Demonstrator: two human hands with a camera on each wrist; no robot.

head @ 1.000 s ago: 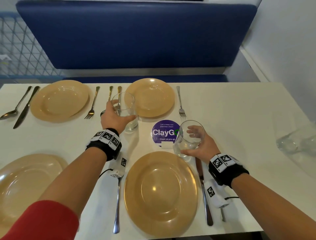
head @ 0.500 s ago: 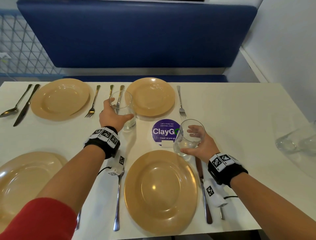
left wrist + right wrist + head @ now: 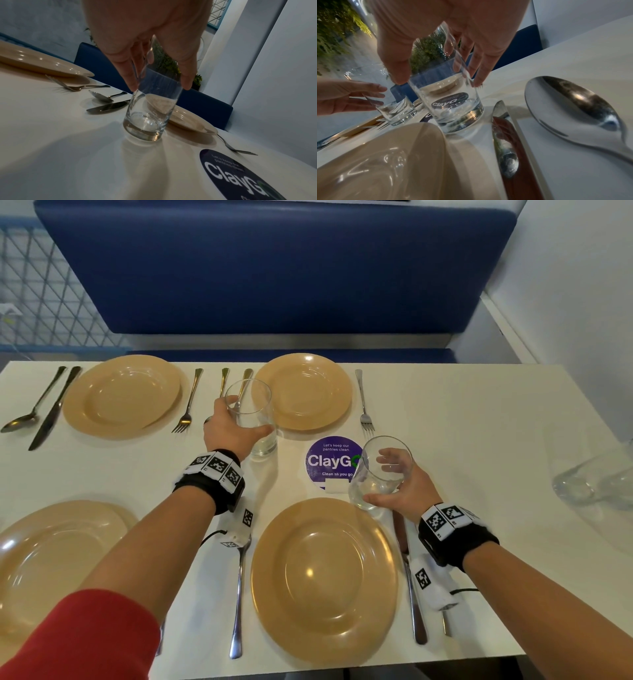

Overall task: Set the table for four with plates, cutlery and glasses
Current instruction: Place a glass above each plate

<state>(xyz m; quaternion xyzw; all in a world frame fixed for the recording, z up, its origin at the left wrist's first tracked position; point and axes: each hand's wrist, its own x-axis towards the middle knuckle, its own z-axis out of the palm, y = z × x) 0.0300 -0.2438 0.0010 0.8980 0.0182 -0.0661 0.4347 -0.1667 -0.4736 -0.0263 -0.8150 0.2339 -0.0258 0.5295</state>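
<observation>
Glasses: far glass (image 3: 252, 419) carried farther out in left hand (image 3: 228, 430), touching table (image 3: 462, 419); near glass (image 3: 380, 474) unmoved, tilted, gripped by right hand (image 3: 404, 491); two places nearly glassed.

Four plates are set on the bench (image 3: 462, 422): two far, two near. The far right plate (image 3: 305, 392) is flanked by a fork (image 3: 363, 402) on its right. A glass (image 3: 253, 419) stands at its near left; another glass (image 3: 378, 474) stands beyond the near right plate (image 3: 323, 580), above a knife (image 3: 409, 583).
</observation>
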